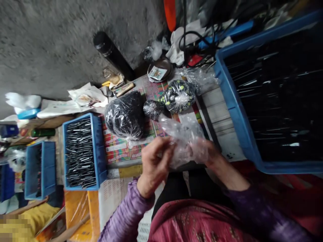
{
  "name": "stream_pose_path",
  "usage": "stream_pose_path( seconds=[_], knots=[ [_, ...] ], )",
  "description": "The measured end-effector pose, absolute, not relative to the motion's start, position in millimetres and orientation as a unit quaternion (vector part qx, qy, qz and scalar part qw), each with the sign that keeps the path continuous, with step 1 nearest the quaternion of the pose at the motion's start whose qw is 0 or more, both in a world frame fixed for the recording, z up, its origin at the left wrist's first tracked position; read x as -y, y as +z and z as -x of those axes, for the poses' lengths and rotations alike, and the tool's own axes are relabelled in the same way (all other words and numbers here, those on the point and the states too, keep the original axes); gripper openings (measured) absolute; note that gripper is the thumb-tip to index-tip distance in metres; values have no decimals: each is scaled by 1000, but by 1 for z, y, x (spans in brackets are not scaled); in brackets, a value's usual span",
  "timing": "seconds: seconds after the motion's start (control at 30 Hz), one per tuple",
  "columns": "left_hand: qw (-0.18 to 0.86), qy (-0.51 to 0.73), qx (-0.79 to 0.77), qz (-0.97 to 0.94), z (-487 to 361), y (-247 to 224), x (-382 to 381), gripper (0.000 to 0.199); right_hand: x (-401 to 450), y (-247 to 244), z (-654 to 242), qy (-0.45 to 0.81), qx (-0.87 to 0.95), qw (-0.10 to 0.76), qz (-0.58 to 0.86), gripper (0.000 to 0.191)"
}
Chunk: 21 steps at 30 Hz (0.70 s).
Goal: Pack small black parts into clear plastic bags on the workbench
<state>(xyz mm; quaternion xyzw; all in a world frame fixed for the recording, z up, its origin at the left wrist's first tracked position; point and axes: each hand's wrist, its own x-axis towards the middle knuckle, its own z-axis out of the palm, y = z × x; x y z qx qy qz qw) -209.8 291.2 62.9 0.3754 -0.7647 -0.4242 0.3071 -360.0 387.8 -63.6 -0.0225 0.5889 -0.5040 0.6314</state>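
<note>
A clear plastic bag (185, 136) is held up over the near edge of the table, between my two hands. My left hand (157, 158) pinches the bag's left edge. Behind and partly inside the crumpled film is my right hand (202, 151), its fingers blurred by the plastic. Just beyond the bag lie a small tied bag of black pieces (153, 109) and a larger bag of black and yellow-green pieces (178, 95). To their left rests a big, full bag of black items (124, 116).
A large blue crate (236, 111) of black parts stands at right. On the left is a blue bin (101, 154) packed with thin dark pieces, with another blue bin (47, 171) beyond it. A black flask (113, 55) leans near the wall. Someone in yellow (37, 215) sits at lower left.
</note>
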Motion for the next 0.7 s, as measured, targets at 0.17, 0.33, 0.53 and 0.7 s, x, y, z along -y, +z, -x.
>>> stream_pose_path(
  seconds=[0.17,0.33,0.53,0.7],
  knots=[
    [317,-513,600,-526,166,29,-269,31,-388,-64,362,-566,-571,594,-25,57],
    [333,-522,535,-575,137,-9,-263,37,-391,-71,360,-583,-599,549,-3,46],
    [328,-532,510,-591,118,-26,-269,35,-393,-67,361,-589,-577,565,-34,45],
    [338,-531,494,-599,113,-29,-273,38,-393,-63,362,-594,-562,575,-22,47]
  ],
)
